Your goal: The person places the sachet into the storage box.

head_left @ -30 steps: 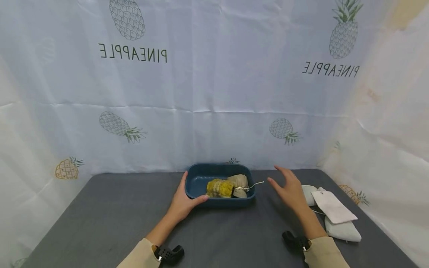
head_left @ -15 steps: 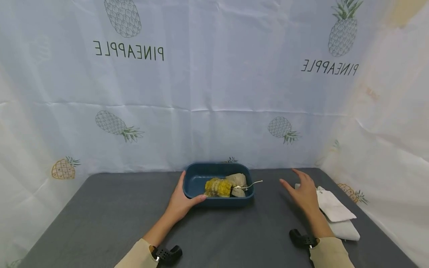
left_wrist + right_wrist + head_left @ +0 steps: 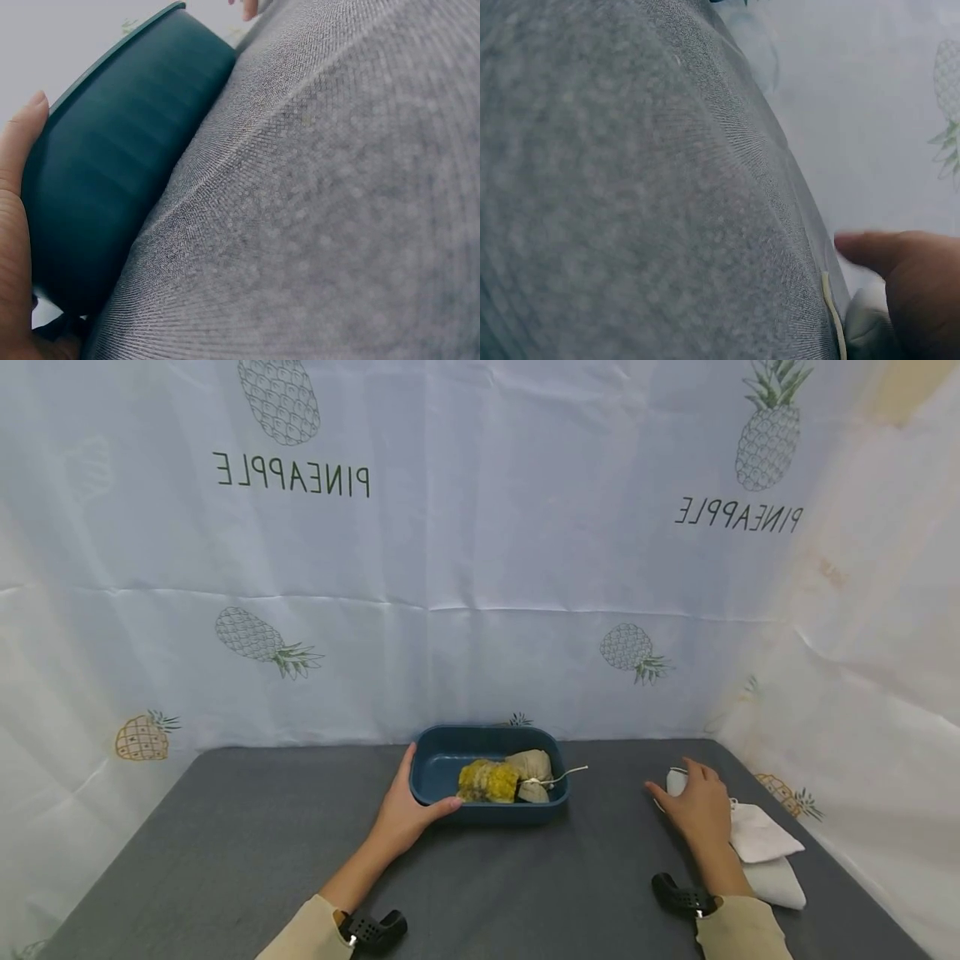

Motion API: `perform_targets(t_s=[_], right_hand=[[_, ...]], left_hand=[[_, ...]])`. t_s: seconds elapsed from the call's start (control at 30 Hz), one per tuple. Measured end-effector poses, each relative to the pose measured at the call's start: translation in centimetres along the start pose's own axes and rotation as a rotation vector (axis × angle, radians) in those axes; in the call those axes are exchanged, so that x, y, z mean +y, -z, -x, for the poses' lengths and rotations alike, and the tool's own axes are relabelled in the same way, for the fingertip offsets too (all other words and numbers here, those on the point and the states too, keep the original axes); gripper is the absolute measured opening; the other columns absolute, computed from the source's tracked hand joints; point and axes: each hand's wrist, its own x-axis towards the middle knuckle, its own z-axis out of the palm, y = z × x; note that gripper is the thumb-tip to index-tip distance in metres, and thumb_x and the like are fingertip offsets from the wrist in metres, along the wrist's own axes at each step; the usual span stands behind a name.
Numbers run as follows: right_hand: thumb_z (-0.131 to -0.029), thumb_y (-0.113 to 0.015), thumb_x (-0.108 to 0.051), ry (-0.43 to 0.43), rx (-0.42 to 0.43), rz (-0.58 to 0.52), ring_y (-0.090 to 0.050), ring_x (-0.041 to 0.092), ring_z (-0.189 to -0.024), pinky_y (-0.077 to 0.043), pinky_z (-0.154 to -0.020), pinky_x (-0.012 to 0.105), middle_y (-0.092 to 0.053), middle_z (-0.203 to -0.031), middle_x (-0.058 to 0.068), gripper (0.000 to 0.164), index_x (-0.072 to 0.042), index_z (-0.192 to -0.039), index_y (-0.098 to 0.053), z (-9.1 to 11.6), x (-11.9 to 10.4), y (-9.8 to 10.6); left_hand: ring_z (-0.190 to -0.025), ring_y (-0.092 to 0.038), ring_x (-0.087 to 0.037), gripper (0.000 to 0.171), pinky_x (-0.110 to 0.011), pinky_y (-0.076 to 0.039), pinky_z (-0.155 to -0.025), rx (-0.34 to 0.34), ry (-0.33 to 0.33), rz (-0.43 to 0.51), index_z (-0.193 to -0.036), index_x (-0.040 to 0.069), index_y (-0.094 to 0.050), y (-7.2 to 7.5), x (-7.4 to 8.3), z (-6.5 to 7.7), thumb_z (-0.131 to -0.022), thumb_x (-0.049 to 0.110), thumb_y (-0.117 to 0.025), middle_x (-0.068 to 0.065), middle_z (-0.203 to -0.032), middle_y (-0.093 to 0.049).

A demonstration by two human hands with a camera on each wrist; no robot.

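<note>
In the head view, my left hand [image 3: 401, 818] grips the left end of a dark blue rectangular box [image 3: 510, 814], thumb over the front rim and fingers along the side. The left wrist view shows the box [image 3: 120, 150] from outside with my thumb [image 3: 22, 135] at its rim. Inside lie a lumpy yellow-and-grey bundle [image 3: 489, 781] and a beige tied pouch [image 3: 529, 765], its white string over the right rim. At the right, my right hand [image 3: 701, 810] reaches over a white pouch [image 3: 677, 781], partly hidden behind the fingers; its cord [image 3: 832, 307] shows in the right wrist view.
More white pouches [image 3: 765, 835] lie stacked beside my right wrist near the table's right edge. A grey cloth covers the table [image 3: 300, 843]. Behind hangs a white curtain [image 3: 480, 668] printed with pineapples, close to the box's back.
My right hand has moved right, away from the box, and come down over the white pouches. My left hand keeps its grip on the box, which stays in place.
</note>
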Motion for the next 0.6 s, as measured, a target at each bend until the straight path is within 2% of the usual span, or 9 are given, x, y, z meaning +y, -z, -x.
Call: perform_targets(t_s=[0.13,0.23,0.43,0.6], right_hand=[[-0.084,-0.076,-0.014,0.039,-0.034,-0.029,-0.053,0.059,-0.118,-0.044,-0.092,0.069,-0.051,-0.134,0.041,0.061,0.011,-0.135,-0.054,0.2,-0.2,0.1],[-0.083,-0.073,-0.006,0.104,-0.013,-0.052,-0.057,0.057,-0.113,-0.047,-0.088,0.068,-0.055,-0.129,0.039,0.05,0.009,-0.128,-0.06,0.2,-0.6,0.2],[-0.08,-0.078,-0.004,0.222,0.048,-0.14,-0.062,0.051,-0.108,-0.048,-0.087,0.065,-0.063,-0.121,0.032,0.042,0.005,-0.12,-0.067,0.2,-1.4,-0.5],[-0.083,-0.08,-0.01,0.306,0.021,-0.222,-0.061,0.047,-0.115,-0.048,-0.091,0.064,-0.064,-0.126,0.027,0.042,0.002,-0.121,-0.069,0.1,-2.1,-1.4]], left_hand=[[-0.154,-0.023,-0.044,0.117,-0.07,-0.029,-0.115,-0.001,0.002,0.005,-0.165,0.018,-0.005,0.0,0.0,0.0,-0.081,0.043,-0.084,-0.014,-0.171,-0.013],[-0.154,-0.023,-0.043,0.117,-0.07,-0.029,-0.115,0.001,0.001,0.009,-0.165,0.018,-0.005,0.0,0.1,0.0,-0.081,0.043,-0.084,-0.014,-0.171,-0.013],[-0.153,-0.024,-0.045,0.118,-0.071,-0.03,-0.114,-0.003,-0.006,-0.004,-0.165,0.017,-0.005,-0.1,0.0,0.0,-0.081,0.043,-0.084,-0.015,-0.171,-0.013],[-0.154,-0.023,-0.045,0.117,-0.071,-0.029,-0.114,-0.004,-0.007,0.001,-0.165,0.017,-0.005,-0.1,0.0,0.0,-0.081,0.043,-0.084,-0.015,-0.171,-0.013]])
